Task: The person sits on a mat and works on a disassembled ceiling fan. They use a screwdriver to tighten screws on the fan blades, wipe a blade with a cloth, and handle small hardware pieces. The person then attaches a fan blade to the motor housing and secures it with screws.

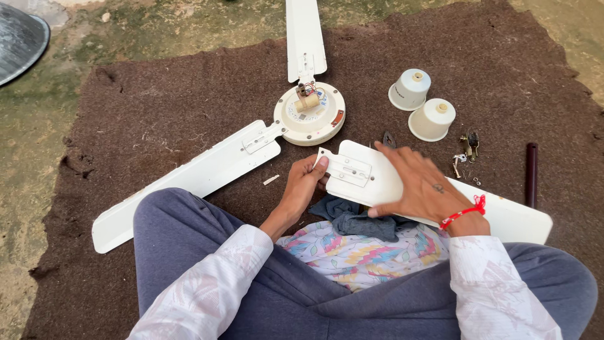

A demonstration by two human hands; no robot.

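Mat [157, 107] brown, on mossy ground | left hand [306, 182] gripping fan blade [390, 182] | right hand [421, 186] flat on it

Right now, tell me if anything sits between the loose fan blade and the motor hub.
Nothing visible does. The loose blade, held by the left hand and right hand, has its bracket end just short of the motor hub, only bare mat between.

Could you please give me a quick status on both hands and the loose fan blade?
Left hand grips the loose fan blade at its bracket end. Right hand lies flat on top. Grey cloth under it; motor hub just ahead, apart.
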